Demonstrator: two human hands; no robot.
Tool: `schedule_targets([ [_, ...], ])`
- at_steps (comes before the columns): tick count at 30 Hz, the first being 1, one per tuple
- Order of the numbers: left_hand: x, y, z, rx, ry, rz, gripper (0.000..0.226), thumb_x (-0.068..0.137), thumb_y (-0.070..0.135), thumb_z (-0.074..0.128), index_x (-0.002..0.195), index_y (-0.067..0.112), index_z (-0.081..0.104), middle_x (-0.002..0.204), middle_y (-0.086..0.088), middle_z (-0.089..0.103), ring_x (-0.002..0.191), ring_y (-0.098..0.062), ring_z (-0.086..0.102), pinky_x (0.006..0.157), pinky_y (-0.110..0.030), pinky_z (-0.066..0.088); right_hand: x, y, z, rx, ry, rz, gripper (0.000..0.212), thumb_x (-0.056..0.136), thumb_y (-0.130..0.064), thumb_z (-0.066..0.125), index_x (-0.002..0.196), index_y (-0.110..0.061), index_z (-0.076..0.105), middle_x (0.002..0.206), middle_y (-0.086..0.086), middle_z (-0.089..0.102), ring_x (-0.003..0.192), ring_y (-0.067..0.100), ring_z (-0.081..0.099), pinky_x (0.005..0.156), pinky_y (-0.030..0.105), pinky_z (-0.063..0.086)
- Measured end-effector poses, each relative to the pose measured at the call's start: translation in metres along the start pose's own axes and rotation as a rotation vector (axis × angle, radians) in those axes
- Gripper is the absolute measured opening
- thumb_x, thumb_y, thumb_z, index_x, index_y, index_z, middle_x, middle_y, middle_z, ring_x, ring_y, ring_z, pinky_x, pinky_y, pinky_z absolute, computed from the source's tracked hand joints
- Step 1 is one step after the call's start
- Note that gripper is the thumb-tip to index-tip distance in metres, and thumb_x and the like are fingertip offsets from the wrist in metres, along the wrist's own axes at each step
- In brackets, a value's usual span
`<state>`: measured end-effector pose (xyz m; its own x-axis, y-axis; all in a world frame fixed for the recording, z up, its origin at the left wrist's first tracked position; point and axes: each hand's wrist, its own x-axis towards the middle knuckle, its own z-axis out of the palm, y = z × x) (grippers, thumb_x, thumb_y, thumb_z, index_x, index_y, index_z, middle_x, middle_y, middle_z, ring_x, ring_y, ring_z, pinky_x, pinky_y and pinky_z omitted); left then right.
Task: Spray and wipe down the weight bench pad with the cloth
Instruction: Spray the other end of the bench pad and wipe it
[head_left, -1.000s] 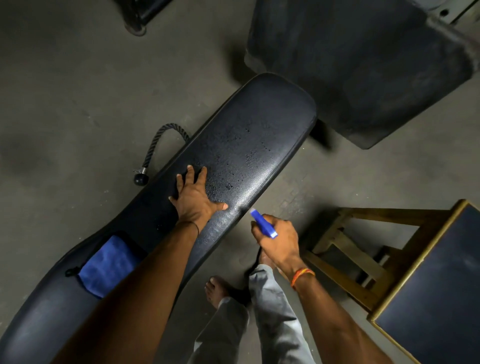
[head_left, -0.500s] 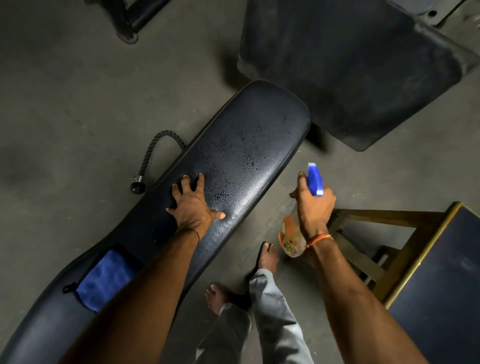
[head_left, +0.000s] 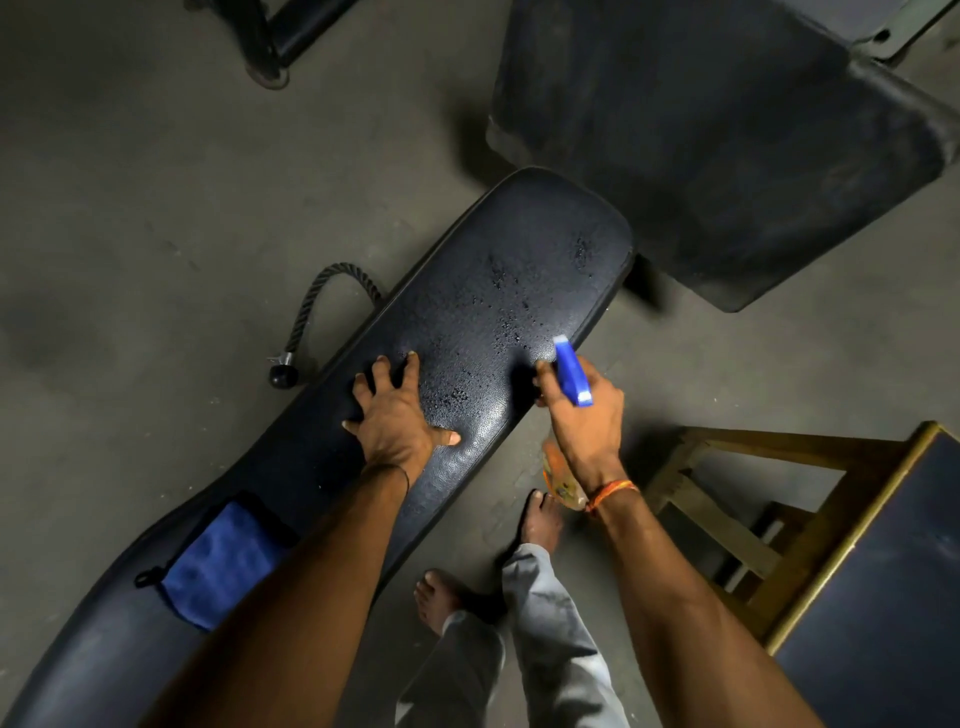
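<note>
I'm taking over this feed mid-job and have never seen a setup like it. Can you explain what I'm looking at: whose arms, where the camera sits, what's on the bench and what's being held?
There is no machine here: the arms belong to a person wearing one wide-angle camera on the head, looking forward and down. The left hand rests flat on the black bench pad, which runs diagonally across the picture and shows wet droplets near its far end. The right hand grips a spray bottle with a blue head, aimed toward the pad. A blue cloth lies on the near part of the pad, untouched, so wiping has not begun. On the floor are a rope handle, a wooden stool and the person's bare feet.
</note>
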<state>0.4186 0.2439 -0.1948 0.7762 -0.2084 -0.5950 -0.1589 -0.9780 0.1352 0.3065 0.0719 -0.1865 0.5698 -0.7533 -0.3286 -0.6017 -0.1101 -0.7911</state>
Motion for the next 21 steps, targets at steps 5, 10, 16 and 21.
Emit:
schedule_targets([
  [5, 0.002, 0.001, 0.001, -0.009, 0.0, -0.009, 0.131, 0.054, 0.052, 0.094, 0.158, 0.04, 0.017, 0.162, -0.003, 0.009, 0.149, -0.037, 0.012, 0.1, -0.079, 0.037, 0.016, -0.021, -0.001, 0.051, 0.102, 0.056, 0.035, 0.087, -0.048, 0.063, 0.067, -0.019, 0.059, 0.06, 0.003, 0.07, 0.062, 0.021, 0.071, 0.072, 0.045, 0.058],
  [10, 0.001, 0.001, 0.001, -0.006, 0.007, -0.01, 0.131, 0.053, 0.051, 0.094, 0.158, 0.039, 0.017, 0.161, -0.004, 0.011, 0.149, -0.037, 0.014, 0.1, -0.078, 0.038, 0.025, -0.014, -0.009, 0.082, 0.208, 0.127, 0.049, 0.082, -0.061, 0.057, 0.074, -0.012, 0.061, 0.064, 0.008, 0.07, 0.065, 0.028, 0.072, 0.072, 0.048, 0.059],
  [16, 0.002, 0.0, 0.002, -0.005, 0.011, -0.013, 0.131, 0.052, 0.052, 0.095, 0.158, 0.041, 0.019, 0.159, -0.003, 0.012, 0.148, -0.036, 0.014, 0.099, -0.078, 0.039, 0.007, 0.0, -0.014, 0.072, 0.133, 0.215, 0.038, 0.085, -0.051, 0.062, 0.073, -0.015, 0.068, 0.058, -0.001, 0.071, 0.059, 0.013, 0.073, 0.075, 0.045, 0.061],
  [21, 0.002, -0.002, 0.005, -0.025, 0.027, -0.007, 0.131, 0.049, 0.052, 0.095, 0.157, 0.04, 0.021, 0.158, -0.003, 0.014, 0.147, -0.036, 0.016, 0.099, -0.078, 0.038, -0.024, 0.005, -0.008, 0.088, -0.032, 0.122, 0.018, 0.091, -0.037, 0.073, 0.087, -0.021, 0.067, 0.071, -0.006, 0.071, 0.061, 0.01, 0.074, 0.068, 0.035, 0.06],
])
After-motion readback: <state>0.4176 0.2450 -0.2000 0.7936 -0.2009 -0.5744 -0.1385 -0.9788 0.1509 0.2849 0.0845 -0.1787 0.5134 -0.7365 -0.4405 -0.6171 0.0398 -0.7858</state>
